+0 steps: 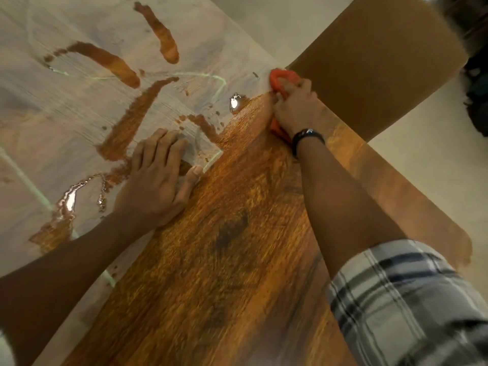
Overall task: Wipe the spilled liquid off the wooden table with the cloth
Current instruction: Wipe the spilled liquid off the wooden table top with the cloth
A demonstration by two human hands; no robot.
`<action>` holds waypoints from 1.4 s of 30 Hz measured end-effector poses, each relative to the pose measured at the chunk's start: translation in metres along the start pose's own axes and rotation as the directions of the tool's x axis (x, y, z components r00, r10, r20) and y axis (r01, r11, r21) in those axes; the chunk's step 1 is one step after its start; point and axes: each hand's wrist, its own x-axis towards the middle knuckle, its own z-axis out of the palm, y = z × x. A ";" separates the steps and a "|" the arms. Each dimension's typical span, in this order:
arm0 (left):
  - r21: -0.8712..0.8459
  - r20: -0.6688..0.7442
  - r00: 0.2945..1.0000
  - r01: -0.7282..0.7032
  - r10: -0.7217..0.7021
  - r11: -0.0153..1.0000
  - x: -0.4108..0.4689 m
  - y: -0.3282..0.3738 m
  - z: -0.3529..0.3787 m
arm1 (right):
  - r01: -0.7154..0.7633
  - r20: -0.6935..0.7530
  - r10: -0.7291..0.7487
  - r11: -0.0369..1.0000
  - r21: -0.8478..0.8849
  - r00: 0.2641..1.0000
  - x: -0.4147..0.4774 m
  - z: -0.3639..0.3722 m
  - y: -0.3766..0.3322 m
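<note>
Several wet patches logged, left to right. Far left: a shiny puddle (pixel 67 200) near the left side of the wooden table (pixel 224 260). Beyond it lie brown wet streaks (pixel 124 128), long axes running from near-left to far-right. A pale sheen covers that half; you cannot tell how much of it is liquid and how much is glare.

Centre: your left hand (pixel 158 178) lies flat on the wood, fingers straight and close together, thumb spread, holding nothing. Its fingertips sit on the edge of the streaked area.

Right of it: a small bright puddle (pixel 237 103), alone between the two hands.

Far right: your right hand (pixel 295 107) has its fingers curled tight on the orange cloth (pixel 280 77), bunched at the table's far right edge. A dark wristband (pixel 307 136) is on that wrist.

Judgement: all the liquid lies left of the cloth. The small puddle is nearest, just beside your right hand. The stroke likely must travel leftward, and the left hand, nearer the big puddle but without a cloth, lies in that path.
</note>
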 end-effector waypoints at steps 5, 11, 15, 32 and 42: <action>-0.078 -0.015 1.000 0.005 -0.006 0.997 -0.003 0.003 -0.006 | 0.275 0.096 -0.287 0.954 0.118 0.953 -0.159 0.012 -0.029; -0.101 -0.004 1.000 -0.017 0.017 0.995 -0.003 0.002 -0.008 | 0.417 0.118 -0.424 0.905 0.083 0.898 -0.248 0.014 -0.022; -0.120 0.004 1.000 -0.018 0.019 0.993 -0.003 0.001 -0.009 | 0.170 0.038 -0.172 0.984 0.042 0.984 -0.157 0.007 -0.003; -0.188 -0.044 0.999 -0.003 -0.005 0.982 -0.017 0.008 -0.034 | 0.448 0.147 -0.462 0.886 0.119 0.874 -0.300 0.027 -0.074; -0.062 0.041 0.998 -0.054 0.056 0.997 -0.129 -0.089 -0.092 | -0.029 0.045 0.031 0.999 -0.035 0.999 -0.147 0.009 -0.062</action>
